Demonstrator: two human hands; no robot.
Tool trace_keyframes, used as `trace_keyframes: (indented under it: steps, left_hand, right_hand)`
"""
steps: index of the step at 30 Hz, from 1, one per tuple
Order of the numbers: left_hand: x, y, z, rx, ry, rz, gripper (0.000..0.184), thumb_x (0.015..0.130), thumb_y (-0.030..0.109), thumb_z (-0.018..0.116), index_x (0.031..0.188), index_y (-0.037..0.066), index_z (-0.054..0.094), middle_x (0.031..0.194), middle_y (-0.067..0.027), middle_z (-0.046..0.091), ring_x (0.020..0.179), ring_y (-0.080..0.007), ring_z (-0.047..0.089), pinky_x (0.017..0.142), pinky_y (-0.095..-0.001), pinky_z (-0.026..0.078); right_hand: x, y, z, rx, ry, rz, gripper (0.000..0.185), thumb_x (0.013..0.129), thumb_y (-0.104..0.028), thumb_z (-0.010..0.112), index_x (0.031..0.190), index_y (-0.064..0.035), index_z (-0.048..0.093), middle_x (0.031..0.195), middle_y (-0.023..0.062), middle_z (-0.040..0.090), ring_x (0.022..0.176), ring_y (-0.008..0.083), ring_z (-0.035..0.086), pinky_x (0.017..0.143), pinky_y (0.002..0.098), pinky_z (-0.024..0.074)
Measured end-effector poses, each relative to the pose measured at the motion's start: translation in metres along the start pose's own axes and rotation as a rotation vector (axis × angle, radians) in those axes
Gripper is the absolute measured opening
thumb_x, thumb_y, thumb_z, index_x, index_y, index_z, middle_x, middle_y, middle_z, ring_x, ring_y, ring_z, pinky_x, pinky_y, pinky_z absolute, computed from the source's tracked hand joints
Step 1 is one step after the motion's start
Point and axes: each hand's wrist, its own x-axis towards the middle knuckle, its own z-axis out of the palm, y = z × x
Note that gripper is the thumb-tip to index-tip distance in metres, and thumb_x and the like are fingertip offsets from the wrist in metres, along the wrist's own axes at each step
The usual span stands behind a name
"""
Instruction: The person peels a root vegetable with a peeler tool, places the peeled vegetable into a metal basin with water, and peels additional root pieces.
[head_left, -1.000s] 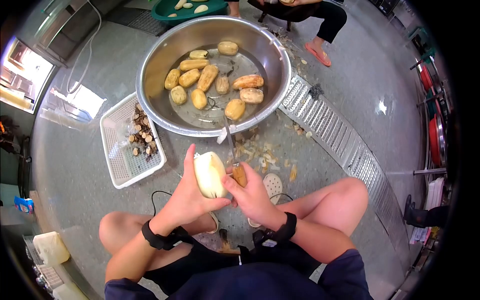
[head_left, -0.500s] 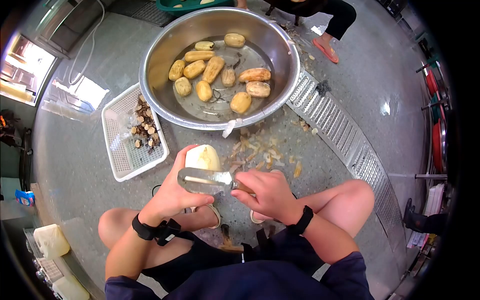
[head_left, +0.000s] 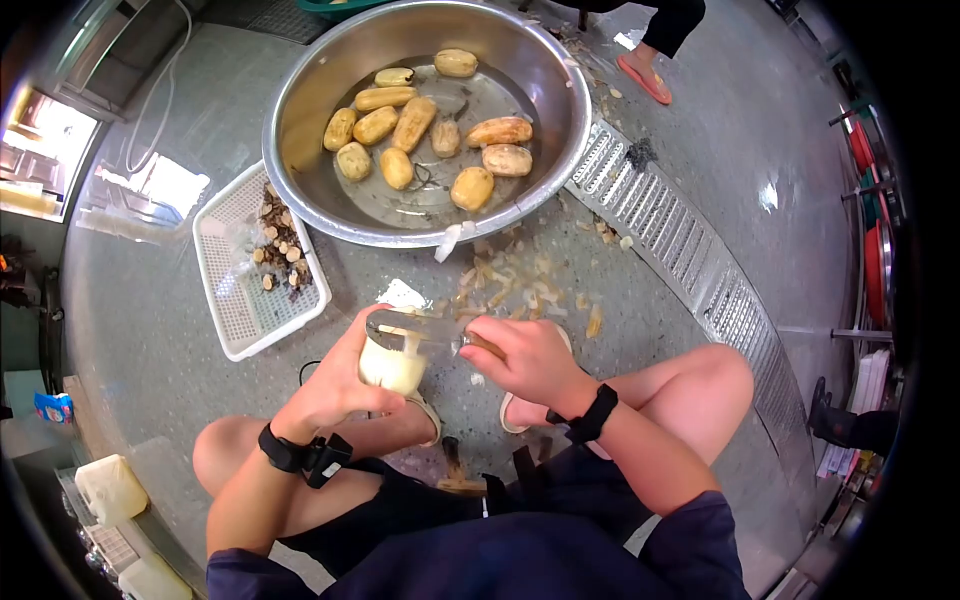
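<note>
My left hand [head_left: 340, 375] is wrapped round a pale, peeled lotus root section [head_left: 392, 370]. In my right hand [head_left: 535, 365] is the wooden handle of a peeler [head_left: 425, 327], whose wide slotted metal blade lies across the top of the lotus root. A thin strip of peel hangs at the blade. Ahead of both hands, a large steel basin [head_left: 290, 205] holds several unpeeled, yellow-brown lotus roots [head_left: 414, 125] in shallow water. Peel scraps [head_left: 515, 285] are scattered on the floor between the basin and my feet.
A white plastic basket [head_left: 235, 320] with dark cut ends [head_left: 280, 240] stands left of the basin. A metal drain grate [head_left: 690, 250] runs along the right. Another person's sandalled foot [head_left: 645, 75] is beyond the basin. White jugs [head_left: 110, 490] stand at lower left.
The peeler blade has moved up and away from me along the lotus root, and a strip of peel now shows at it. The view has shifted slightly.
</note>
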Motion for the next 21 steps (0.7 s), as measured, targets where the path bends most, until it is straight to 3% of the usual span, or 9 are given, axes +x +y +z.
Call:
trace_keyframes:
  steps: [4, 7, 10, 16, 18, 21]
  left_hand:
    - [-0.011, 0.008, 0.007, 0.037, -0.199, -0.009, 0.114, 0.056, 0.018, 0.091, 0.153, 0.004, 0.033, 0.137, -0.0073, 0.054, 0.128, -0.0203, 0.052, 0.109, -0.0341, 0.041]
    - [-0.013, 0.007, 0.009, 0.102, -0.149, 0.029, 0.113, 0.055, 0.021, 0.091, 0.152, 0.005, 0.035, 0.135, -0.0070, 0.054, 0.126, -0.0201, 0.053, 0.109, -0.0335, 0.040]
    - [-0.011, 0.013, 0.004, 0.178, -0.075, 0.064, 0.110, 0.059, 0.020, 0.090, 0.152, 0.004, 0.034, 0.134, -0.0090, 0.055, 0.125, -0.0209, 0.053, 0.108, -0.0345, 0.042]
    - [-0.006, 0.010, 0.010, 0.366, 0.082, 0.129, 0.107, 0.062, 0.019, 0.088, 0.151, 0.001, 0.032, 0.132, -0.0138, 0.058, 0.122, -0.0248, 0.056, 0.106, -0.0369, 0.045]
    - [-0.008, 0.019, 0.015, 0.401, 0.083, 0.078, 0.110, 0.060, 0.017, 0.089, 0.152, 0.002, 0.031, 0.133, -0.0110, 0.055, 0.125, -0.0222, 0.053, 0.108, -0.0363, 0.043]
    - [-0.007, 0.009, 0.012, 0.509, 0.098, 0.213, 0.108, 0.061, 0.021, 0.088, 0.151, 0.002, 0.032, 0.123, -0.0183, 0.062, 0.115, -0.0305, 0.062, 0.102, -0.0388, 0.048]
  right_hand:
    - [0.004, 0.034, -0.006, -0.057, 0.012, 0.245, 0.029, 0.099, -0.037, 0.064, 0.093, -0.0090, 0.064, 0.070, 0.0159, 0.065, 0.067, 0.0377, 0.066, 0.057, 0.0462, 0.0501]
    - [0.002, 0.037, -0.008, 0.012, -0.023, 0.339, 0.031, 0.100, -0.036, 0.064, 0.091, -0.0070, 0.062, 0.067, 0.0183, 0.063, 0.068, 0.0406, 0.065, 0.058, 0.0482, 0.0491]
    - [-0.008, 0.018, -0.001, 0.173, -0.114, 0.351, 0.028, 0.101, -0.033, 0.062, 0.100, -0.0049, 0.065, 0.067, 0.0158, 0.061, 0.065, 0.0352, 0.064, 0.057, 0.0427, 0.0461]
    - [-0.011, -0.019, -0.001, 0.032, -0.051, -0.021, 0.029, 0.099, -0.033, 0.066, 0.099, -0.0045, 0.064, 0.073, 0.0138, 0.063, 0.064, 0.0337, 0.064, 0.056, 0.0419, 0.0475]
    - [-0.008, -0.021, -0.007, -0.024, -0.084, -0.036, 0.028, 0.097, -0.033, 0.067, 0.100, -0.0052, 0.064, 0.074, 0.0139, 0.063, 0.065, 0.0334, 0.065, 0.056, 0.0416, 0.0484]
    - [-0.007, -0.001, -0.003, -0.052, -0.009, 0.034, 0.026, 0.098, -0.032, 0.068, 0.100, -0.0058, 0.065, 0.074, 0.0141, 0.063, 0.065, 0.0336, 0.064, 0.055, 0.0405, 0.0474]
